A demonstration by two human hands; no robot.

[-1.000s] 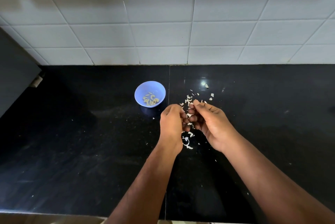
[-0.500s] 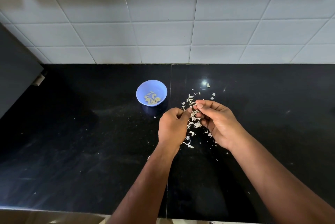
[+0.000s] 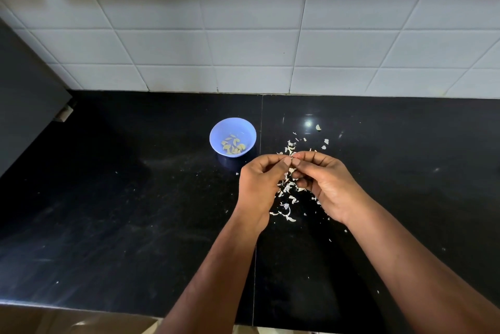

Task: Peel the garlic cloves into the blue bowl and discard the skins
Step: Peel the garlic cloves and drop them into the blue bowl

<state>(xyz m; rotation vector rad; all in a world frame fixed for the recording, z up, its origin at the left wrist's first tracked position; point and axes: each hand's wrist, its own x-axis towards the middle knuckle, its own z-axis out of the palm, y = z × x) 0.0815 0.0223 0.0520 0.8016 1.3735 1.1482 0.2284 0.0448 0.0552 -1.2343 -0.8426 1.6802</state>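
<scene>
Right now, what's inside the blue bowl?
The blue bowl holds a small pile of peeled garlic cloves; the exact count is unclear, since some overlap.

Glossy black counter (image 3: 135, 212) with faint pale specks, white tiled wall (image 3: 243, 36) with grey grout lines. The bowl (image 3: 216, 130) is light blue, cloves (image 3: 233, 146) inside pale yellow. Skins (image 3: 286, 193) near the middle look whitish, maybe slightly cream.
</scene>
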